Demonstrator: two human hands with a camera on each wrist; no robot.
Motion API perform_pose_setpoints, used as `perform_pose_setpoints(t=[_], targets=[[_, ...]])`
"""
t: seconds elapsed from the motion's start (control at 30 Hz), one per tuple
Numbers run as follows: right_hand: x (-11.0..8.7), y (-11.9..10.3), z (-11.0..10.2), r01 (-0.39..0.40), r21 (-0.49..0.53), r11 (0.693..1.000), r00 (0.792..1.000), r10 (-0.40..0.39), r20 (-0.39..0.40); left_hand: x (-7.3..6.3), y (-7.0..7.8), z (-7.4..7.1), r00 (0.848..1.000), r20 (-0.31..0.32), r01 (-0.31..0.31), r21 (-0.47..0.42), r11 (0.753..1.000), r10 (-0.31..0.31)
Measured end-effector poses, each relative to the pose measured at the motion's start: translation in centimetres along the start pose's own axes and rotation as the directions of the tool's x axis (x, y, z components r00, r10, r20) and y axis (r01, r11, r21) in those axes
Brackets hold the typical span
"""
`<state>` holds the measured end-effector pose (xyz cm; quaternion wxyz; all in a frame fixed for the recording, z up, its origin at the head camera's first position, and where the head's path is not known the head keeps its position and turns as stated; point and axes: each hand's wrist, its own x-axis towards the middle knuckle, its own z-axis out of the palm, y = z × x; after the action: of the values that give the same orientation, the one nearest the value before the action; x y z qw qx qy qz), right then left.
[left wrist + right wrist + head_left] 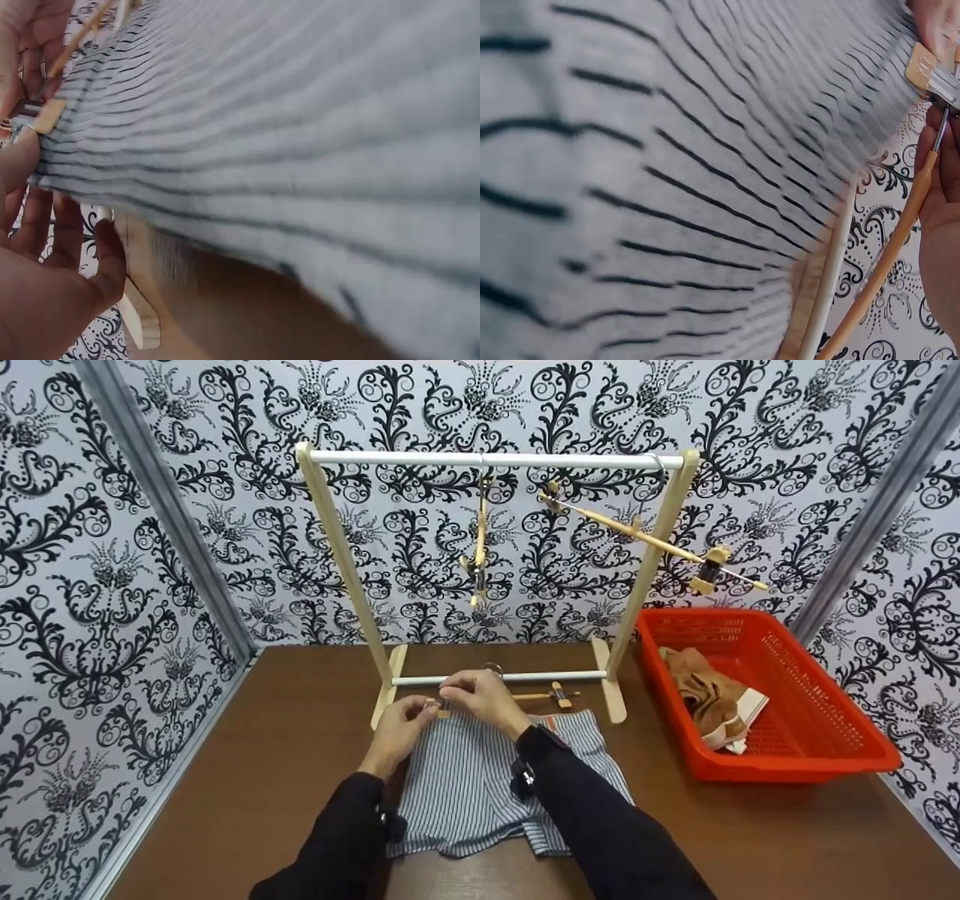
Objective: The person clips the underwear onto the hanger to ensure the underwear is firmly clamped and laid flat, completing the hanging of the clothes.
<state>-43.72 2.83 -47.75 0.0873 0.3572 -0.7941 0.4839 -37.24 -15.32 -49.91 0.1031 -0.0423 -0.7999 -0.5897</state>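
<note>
Striped grey shorts (480, 780) lie on the table with their waistband toward the rack. At the waistband's left corner sits a wooden clip (50, 116) of a clip hanger (531, 697). My left hand (401, 731) pinches the waistband there, thumb above by the clip and fingers beneath the cloth. My right hand (487, 701) holds the hanger at this same clip; the hanger's bar (889, 266) runs along its palm. The hanger's other clip (560, 695) lies beyond the right side of the waistband. The fingers partly hide the left clip in the head view.
Behind the shorts stands a wooden rack (341, 555) with a white top rail (435, 458). Two clip hangers, one in the middle (481, 536) and one at the right (637, 534), hang from it. A red basket (810, 769) at the right holds brown and white cloth (701, 694).
</note>
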Motion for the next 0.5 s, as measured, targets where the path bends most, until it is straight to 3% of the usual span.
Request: perform_pose_setpoints(t=[0.3,0.5], targets=[[-0.5,0.1,0.8,-0.016,-0.001,1.000,1.000,0.016,0.010,0.0,-0.4,0.3,0.998,-0.033,0.055,-0.055,0.997,-0.057],[-0.6,0.4,1.3,-0.094,0.035,0.995,0.995,0.092,0.038,0.0,-0.4,0.5,0.997,-0.010,0.079,-0.022,0.997,-0.079]])
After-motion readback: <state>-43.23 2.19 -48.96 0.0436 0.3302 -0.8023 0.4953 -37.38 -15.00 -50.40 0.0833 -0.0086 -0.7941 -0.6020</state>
